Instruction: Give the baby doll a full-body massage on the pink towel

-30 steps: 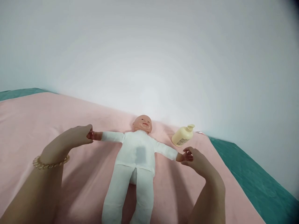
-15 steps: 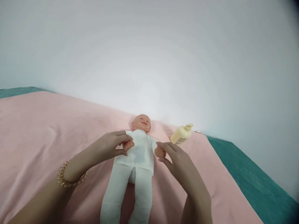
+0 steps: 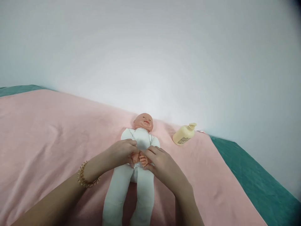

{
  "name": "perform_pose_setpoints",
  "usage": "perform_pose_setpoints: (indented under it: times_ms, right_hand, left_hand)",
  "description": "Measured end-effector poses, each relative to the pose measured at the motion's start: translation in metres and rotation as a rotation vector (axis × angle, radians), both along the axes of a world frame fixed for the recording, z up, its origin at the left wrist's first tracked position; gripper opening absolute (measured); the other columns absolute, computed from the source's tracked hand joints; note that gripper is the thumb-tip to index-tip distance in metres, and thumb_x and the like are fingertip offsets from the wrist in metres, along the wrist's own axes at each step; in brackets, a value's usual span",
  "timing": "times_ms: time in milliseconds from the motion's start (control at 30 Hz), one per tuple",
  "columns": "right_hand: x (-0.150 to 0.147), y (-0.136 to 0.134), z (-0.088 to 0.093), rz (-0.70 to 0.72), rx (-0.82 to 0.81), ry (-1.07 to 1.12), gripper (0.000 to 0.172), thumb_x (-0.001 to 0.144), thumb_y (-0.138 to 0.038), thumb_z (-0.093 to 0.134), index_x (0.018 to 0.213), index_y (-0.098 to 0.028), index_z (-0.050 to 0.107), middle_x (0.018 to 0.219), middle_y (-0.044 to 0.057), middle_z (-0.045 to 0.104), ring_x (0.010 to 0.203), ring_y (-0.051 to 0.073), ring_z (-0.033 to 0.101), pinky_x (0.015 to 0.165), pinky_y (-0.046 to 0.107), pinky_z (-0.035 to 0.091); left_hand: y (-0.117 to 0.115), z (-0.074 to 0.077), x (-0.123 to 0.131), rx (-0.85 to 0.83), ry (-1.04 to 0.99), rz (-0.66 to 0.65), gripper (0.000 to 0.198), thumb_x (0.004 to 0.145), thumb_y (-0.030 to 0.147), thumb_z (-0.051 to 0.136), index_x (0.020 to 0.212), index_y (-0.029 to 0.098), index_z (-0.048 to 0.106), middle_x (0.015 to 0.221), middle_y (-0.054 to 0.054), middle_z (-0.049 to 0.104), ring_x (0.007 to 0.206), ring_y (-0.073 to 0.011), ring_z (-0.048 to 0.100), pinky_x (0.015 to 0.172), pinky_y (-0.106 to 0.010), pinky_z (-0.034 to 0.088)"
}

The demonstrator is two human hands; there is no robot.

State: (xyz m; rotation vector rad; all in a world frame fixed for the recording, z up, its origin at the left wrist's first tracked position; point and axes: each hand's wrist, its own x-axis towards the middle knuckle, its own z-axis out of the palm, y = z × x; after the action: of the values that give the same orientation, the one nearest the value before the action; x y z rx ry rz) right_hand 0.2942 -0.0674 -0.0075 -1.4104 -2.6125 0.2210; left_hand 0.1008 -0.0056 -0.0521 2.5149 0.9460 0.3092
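Observation:
A baby doll [image 3: 144,138] in white clothes lies on its back, head toward the wall and legs toward me. My left hand [image 3: 124,152] is closed around the doll's forearm on the left side. On the other side, my right hand [image 3: 160,163] grips the doll's other forearm near its wrist. The two plastic doll hands [image 3: 141,158] meet over the lower belly, between my fingers. My fingertips partly hide the doll's sleeves. A beaded bracelet [image 3: 88,175] circles my left wrist.
A pale yellow pump bottle [image 3: 184,134] stands on the pink cloth [image 3: 70,125] to the right of the doll. Green fabric [image 3: 256,169] shows beyond the cloth at the right and far left. A white wall [image 3: 150,56] rises behind.
Both my hands have moved inward, bringing the doll's arms from its sides together over its lower belly. The bottle stays beside the doll.

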Motion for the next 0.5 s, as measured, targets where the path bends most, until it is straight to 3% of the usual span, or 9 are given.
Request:
perform_pose_setpoints:
  times_ms: [267,400,500]
  right_hand:
    - [-0.005,0.001,-0.004,-0.038,-0.01,0.011,0.009,0.086,-0.01,0.063,0.09,-0.018,0.062,0.09,0.002,0.06,0.083,0.019,0.057,0.07,0.03,0.049]
    - [0.007,-0.001,0.006,-0.066,-0.049,0.087,0.018,0.085,-0.007,0.061,0.096,-0.021,0.061,0.096,0.001,0.063,0.09,0.018,0.059,0.076,0.03,0.049]
    - [0.031,-0.005,0.019,-0.23,-0.056,0.205,0.021,0.086,-0.012,0.06,0.102,-0.025,0.06,0.101,-0.001,0.066,0.094,0.018,0.062,0.08,0.03,0.049]
  left_hand:
    - [-0.002,0.001,0.0,0.065,0.069,0.026,0.008,0.074,0.014,0.073,0.073,0.019,0.065,0.084,0.0,0.063,0.085,-0.0167,0.059,0.068,-0.025,0.042]
    - [-0.005,0.015,-0.008,0.116,0.039,0.043,0.014,0.078,0.015,0.066,0.091,0.021,0.068,0.088,0.0,0.065,0.084,-0.0165,0.06,0.068,-0.025,0.041]
    - [-0.007,0.033,-0.03,0.176,-0.063,0.175,0.016,0.086,0.024,0.055,0.098,0.023,0.066,0.086,0.001,0.066,0.077,-0.0149,0.059,0.068,-0.025,0.041]
